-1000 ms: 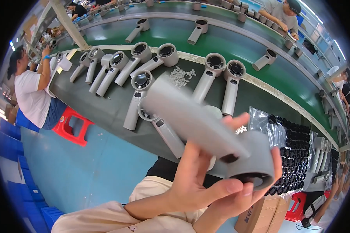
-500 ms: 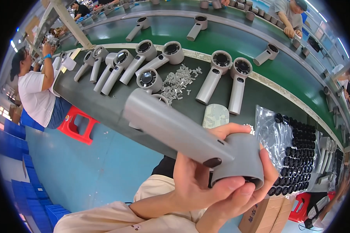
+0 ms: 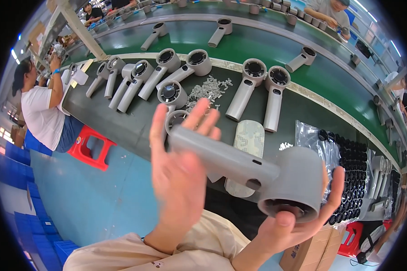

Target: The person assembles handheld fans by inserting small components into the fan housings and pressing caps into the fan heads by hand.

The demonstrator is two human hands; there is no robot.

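A grey handheld fan (image 3: 230, 156) is held over the near edge of the bench, its handle pointing left and its round head at the right. My right hand (image 3: 276, 237) grips the head from below and the right, with the thumb at the dark opening in its underside. Fingers spread and slightly blurred, my left hand (image 3: 178, 185) is raised beside the handle's free end. Whether it touches the handle I cannot tell. Behind its fingers, another grey fan (image 3: 171, 92) rests on the bench, next to a pile of small light-grey pieces (image 3: 210, 88).
Several more fans (image 3: 135, 81) lie on the dark bench (image 3: 88, 101). A long patterned pad (image 3: 251, 135) lies behind the held fan. Right of it are a clear plastic bag (image 3: 307, 135) and rows of black rings (image 3: 352, 167). Fans ride a green conveyor (image 3: 185, 38); co-workers sit beyond and left.
My left hand has let go of the fan's head and moved left, fingers spreading. The held fan has shifted slightly right and down in my right hand. Fans on the conveyor have moved left.
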